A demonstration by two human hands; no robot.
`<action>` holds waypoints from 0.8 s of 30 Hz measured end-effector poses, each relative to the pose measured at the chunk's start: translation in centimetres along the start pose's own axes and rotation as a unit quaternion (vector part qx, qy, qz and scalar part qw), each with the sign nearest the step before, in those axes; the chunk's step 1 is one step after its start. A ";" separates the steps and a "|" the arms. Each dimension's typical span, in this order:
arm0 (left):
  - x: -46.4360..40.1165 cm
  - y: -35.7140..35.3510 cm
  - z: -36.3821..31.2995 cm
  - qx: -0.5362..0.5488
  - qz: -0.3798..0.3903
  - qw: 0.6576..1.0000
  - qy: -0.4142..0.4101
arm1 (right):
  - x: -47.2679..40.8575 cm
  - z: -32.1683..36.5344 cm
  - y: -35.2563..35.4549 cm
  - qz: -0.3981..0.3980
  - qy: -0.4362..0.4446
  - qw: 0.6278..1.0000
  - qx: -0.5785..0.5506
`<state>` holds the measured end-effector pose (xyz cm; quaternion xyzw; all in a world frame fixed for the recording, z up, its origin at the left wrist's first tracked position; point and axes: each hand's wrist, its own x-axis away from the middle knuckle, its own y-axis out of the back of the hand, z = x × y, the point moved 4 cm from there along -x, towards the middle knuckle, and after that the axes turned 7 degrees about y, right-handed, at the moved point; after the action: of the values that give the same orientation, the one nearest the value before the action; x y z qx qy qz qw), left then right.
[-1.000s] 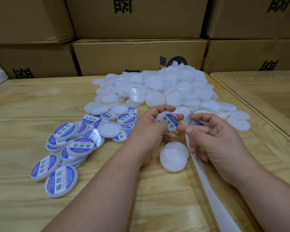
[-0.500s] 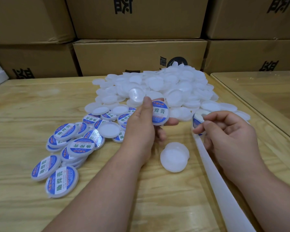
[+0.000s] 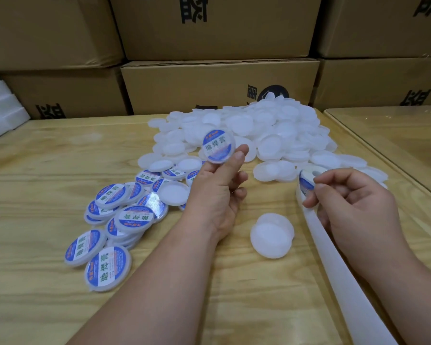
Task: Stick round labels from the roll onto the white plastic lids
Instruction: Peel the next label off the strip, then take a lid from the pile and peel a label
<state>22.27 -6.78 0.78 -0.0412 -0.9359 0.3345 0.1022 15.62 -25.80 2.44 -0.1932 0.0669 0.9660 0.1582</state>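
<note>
While raised above the desk [image 3: 47, 170], left hand [image 3: 217, 192] pinching one labelled lid [image 3: 218, 146] by thumb and fingertips, in front of the pile of plain lids [image 3: 271, 130]. Right hand [image 3: 353, 205] pinching the label roll [image 3: 307, 180] and its backing strip [image 3: 339, 265]. Labelled lids [image 3: 115, 220] heaped at left; one plain lid [image 3: 271, 235] between the wrists.

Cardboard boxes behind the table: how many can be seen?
6 boxes: upper row left, middle, right; lower row left, middle, right. Others may be hidden behind them.
</note>
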 end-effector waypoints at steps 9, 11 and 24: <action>-0.1 0.7 -0.7 0.141 -0.037 0.989 -0.012 | 0.0 -0.5 0.1 -0.011 -0.024 0.999 0.035; -0.1 0.8 -0.9 0.177 -0.041 0.983 -0.015 | 0.0 -0.7 0.1 -0.014 -0.036 0.998 0.050; 1.0 -1.3 0.6 -0.330 -0.006 0.937 -0.116 | -0.1 -0.9 0.1 0.021 -0.003 0.987 0.161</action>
<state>21.17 -8.06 1.28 -0.0274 -0.9993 0.0088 -0.0245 16.01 -26.10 1.69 -0.1605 0.2250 0.9464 0.1671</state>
